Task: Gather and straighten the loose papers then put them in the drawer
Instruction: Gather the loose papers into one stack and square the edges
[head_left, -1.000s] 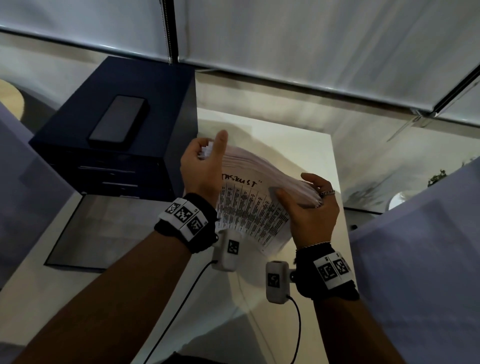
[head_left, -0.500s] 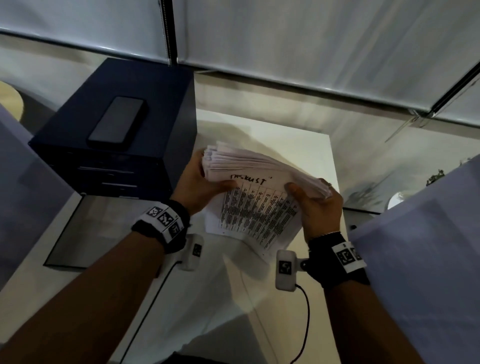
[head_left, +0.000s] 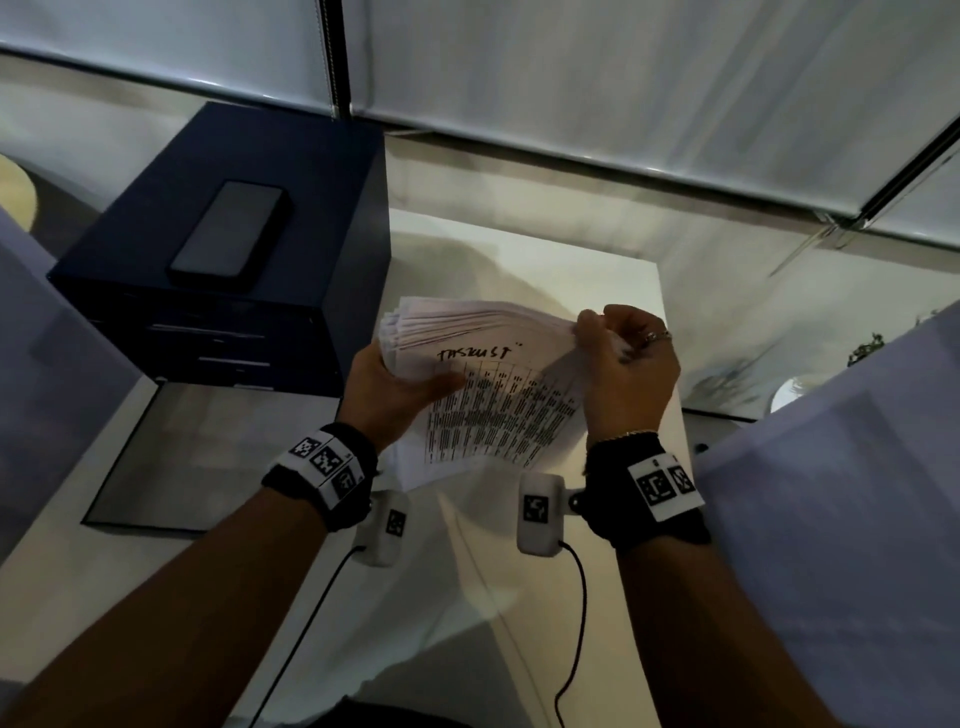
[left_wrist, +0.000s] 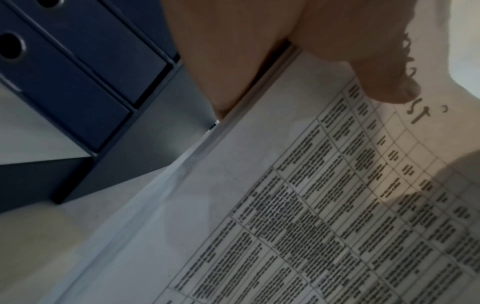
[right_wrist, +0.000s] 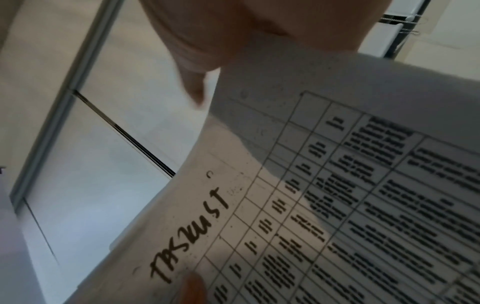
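The papers (head_left: 483, 384) are held as one thick stack above the table (head_left: 519, 260), near its far edge and just right of the cabinet (head_left: 249, 244). The stack is tilted, with its far edge raised and fanned, so that the sheet edges are seen as separate layers. The top sheet carries a printed grid of text and the handwritten heading "TASKLIST".

The left hand (head_left: 387, 395) grips the left side of the stack. Its thumb is laid on the top sheet beside the heading, and its fingers are hidden under the stack. In the left wrist view the thumb (left_wrist: 384, 86) is pressed on the paper next to the handwriting.

The right hand (head_left: 623, 374) is curled over the far right corner of the stack, and the sheet edges are pinched between thumb and fingers. A ring (head_left: 655, 336) is worn on one finger. In the right wrist view the sheet (right_wrist: 337, 205) is bent upward under the hand; the fingertips are blurred there.

The cabinet is dark blue and stands at the far left corner of the table. Drawers (head_left: 218, 343) are set in its front face, and all are seen closed; round finger holes (left_wrist: 11, 48) are shown in the left wrist view. A phone (head_left: 228, 228) lies flat on top of the cabinet, screen dark.

A dark-edged mat (head_left: 208, 457) lies on the table in front of the cabinet. Marker bands are worn on both wrists.
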